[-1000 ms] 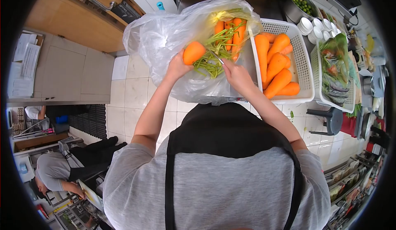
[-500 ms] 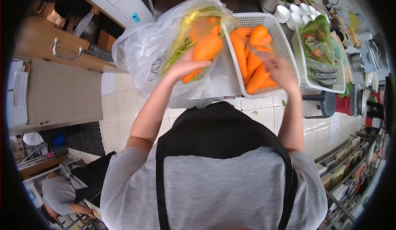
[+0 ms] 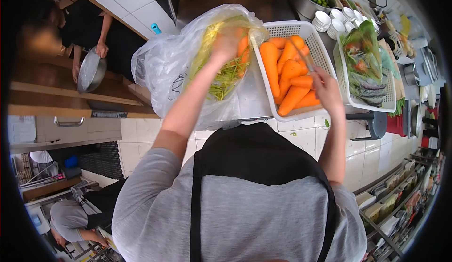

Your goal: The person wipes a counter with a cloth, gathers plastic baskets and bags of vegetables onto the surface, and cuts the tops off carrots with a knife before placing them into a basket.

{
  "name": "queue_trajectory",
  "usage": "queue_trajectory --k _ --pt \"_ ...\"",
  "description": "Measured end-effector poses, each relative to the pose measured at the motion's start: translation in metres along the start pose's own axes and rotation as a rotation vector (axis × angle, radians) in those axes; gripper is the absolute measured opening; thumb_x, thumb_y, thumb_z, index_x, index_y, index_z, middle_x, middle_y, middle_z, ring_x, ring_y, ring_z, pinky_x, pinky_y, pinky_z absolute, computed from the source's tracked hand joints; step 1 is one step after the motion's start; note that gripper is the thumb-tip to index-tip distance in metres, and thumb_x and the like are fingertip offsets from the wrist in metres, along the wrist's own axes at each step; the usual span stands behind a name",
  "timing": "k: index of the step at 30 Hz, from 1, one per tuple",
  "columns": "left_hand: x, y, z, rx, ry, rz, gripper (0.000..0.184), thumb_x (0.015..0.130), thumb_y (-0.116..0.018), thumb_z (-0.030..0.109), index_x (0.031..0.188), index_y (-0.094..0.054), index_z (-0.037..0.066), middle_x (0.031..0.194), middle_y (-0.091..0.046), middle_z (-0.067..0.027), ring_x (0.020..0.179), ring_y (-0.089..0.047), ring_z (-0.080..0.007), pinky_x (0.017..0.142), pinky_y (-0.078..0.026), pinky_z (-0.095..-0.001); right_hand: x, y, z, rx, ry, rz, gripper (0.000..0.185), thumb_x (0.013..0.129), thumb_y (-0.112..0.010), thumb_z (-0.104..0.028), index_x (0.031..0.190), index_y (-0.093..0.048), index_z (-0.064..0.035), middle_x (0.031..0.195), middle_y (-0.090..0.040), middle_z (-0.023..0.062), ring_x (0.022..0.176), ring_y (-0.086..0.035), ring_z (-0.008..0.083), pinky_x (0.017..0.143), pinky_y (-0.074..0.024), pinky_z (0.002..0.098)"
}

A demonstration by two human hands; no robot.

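Observation:
My left hand [image 3: 227,43], smeared by motion, reaches into a yellow-tinted plastic bag [image 3: 207,27] nested in a larger clear plastic bag [image 3: 153,67]. Orange carrots [image 3: 243,45] show beside the fingers, and green stem trimmings [image 3: 221,85] lie nearer me in the bag. Whether the fingers hold anything is unclear. My right hand [image 3: 327,90] is closed around a knife [image 3: 301,55], its blade pointing up and left over the white perforated basket [image 3: 321,38]. Several large carrots [image 3: 269,67] lie in that basket, below the blade.
To the right, another white basket [image 3: 391,95] holds bagged leafy greens. Behind stand stacked white cups [image 3: 322,19] and a metal pot of green limes [image 3: 308,8]. A grey stool [image 3: 374,123] stands below. At left, another person's hands hold a metal bowl [image 3: 93,71].
My left hand held a carrot above the bag; now it is deeper in the bag, without that carrot visible. My right hand has shifted slightly down with the knife. The other person's bowl came into fuller view.

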State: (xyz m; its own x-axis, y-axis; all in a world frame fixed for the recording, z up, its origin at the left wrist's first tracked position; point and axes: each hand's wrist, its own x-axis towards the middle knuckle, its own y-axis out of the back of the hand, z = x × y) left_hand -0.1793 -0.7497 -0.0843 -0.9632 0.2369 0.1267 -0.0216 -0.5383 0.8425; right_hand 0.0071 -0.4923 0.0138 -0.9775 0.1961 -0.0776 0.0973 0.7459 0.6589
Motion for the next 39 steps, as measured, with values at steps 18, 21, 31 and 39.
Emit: queue_trajectory --k 18,21,31,39 --pt "0.037 -0.048 -0.067 0.133 0.408 0.022 0.050 0.068 -0.061 0.034 0.102 -0.052 -0.003 0.103 -0.054 -0.0239 0.094 -0.056 -0.0304 0.081 -0.044 -0.0387 0.050 -0.148 -0.059 -0.629 0.328 -0.407 0.019 0.073 -0.044 -0.006 0.082 -0.060 -0.0013 0.078 -0.061 0.0182 0.073 -0.061 0.0322 0.062 -0.0487 0.0412" --pt "0.044 -0.008 -0.046 0.089 0.345 -0.173 0.054 0.063 -0.064 0.029 0.107 -0.049 0.002 0.106 -0.053 -0.0196 0.092 -0.055 -0.0296 0.077 -0.047 -0.0371 0.043 -0.153 -0.050 -0.605 0.380 -0.390 0.020 0.073 -0.044 -0.006 0.082 -0.060 -0.0013 0.078 -0.060 0.0189 0.072 -0.060 0.0327 0.061 -0.0482 0.0422" --pt "0.031 0.056 -0.050 -0.299 0.511 -0.525 0.050 0.066 -0.063 0.019 0.111 -0.045 0.006 0.095 -0.053 -0.0112 0.080 -0.056 -0.0193 0.051 -0.052 -0.0319 0.042 -0.132 -0.044 -0.499 0.341 -0.358 0.024 0.080 -0.043 -0.014 0.097 -0.054 -0.0017 0.079 -0.058 0.0220 0.074 -0.057 0.0359 0.066 -0.0456 0.0437" --pt "-0.075 0.068 -0.070 -0.199 0.329 -0.398 0.070 0.066 -0.064 0.012 0.126 -0.029 0.004 0.089 -0.054 -0.0142 0.054 -0.054 -0.0159 0.050 -0.046 -0.0276 0.109 -0.143 -0.045 -0.205 0.487 -0.193 0.022 0.082 -0.045 -0.016 0.096 -0.057 -0.0034 0.080 -0.058 0.0224 0.077 -0.055 0.0375 0.069 -0.0442 0.0440"
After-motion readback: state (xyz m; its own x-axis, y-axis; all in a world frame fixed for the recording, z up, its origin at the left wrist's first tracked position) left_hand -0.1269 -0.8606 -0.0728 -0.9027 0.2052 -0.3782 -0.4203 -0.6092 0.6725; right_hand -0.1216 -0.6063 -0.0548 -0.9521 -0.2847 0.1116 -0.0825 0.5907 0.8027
